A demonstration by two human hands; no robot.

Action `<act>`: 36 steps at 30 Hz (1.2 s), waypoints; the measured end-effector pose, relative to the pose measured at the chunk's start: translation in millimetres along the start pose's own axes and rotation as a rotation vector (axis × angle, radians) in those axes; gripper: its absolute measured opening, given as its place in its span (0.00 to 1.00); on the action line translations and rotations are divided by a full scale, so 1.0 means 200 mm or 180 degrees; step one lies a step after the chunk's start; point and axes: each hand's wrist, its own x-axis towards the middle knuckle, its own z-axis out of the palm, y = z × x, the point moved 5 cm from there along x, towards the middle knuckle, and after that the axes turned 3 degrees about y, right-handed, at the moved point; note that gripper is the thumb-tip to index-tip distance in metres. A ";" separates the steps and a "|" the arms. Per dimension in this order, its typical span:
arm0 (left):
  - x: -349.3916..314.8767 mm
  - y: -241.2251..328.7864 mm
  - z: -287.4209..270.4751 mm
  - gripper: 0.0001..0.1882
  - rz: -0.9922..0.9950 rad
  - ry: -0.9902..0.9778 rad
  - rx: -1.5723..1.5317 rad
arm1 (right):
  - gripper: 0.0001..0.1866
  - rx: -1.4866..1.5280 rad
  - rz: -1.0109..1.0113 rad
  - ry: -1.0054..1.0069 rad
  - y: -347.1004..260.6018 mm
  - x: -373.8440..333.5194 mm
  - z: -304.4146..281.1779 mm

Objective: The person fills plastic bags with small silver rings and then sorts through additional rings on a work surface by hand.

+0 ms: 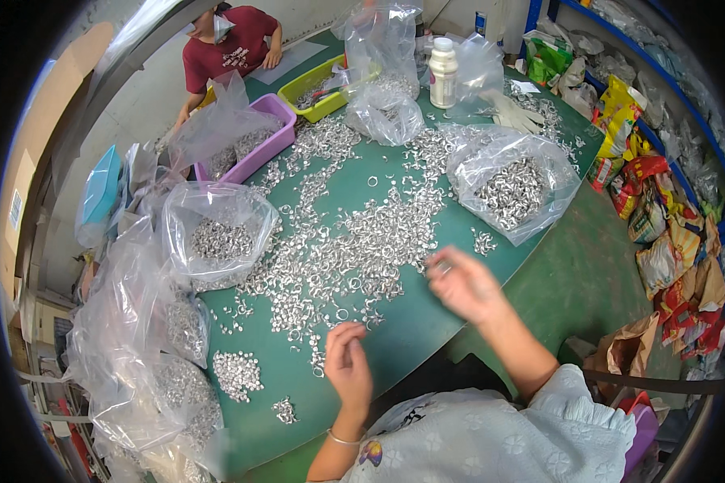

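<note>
A wide heap of small silver metal rings [354, 241] is spread over the green table [415, 330]. My right hand [463, 283] hovers at the heap's right edge, blurred, fingers curled by a few rings; whether it grips one I cannot tell. My left hand [346, 366] rests lower, at the heap's near edge, fingers bent together over a few loose rings. Two small sorted piles [238, 373] lie to the left of my left hand.
Clear plastic bags of rings stand at the left [217, 233] and right [511, 189]. A purple tray [254, 145], a yellow-green tray [322, 88], a white bottle [443, 72] and a white glove [514, 115] sit farther back. Another person in a red shirt [225, 44] sits across.
</note>
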 end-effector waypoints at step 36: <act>-0.41 0.02 -0.86 0.17 -0.0284 0.0831 0.2258 | 0.28 -0.6977 -0.3386 -0.0975 0.31 0.03 0.12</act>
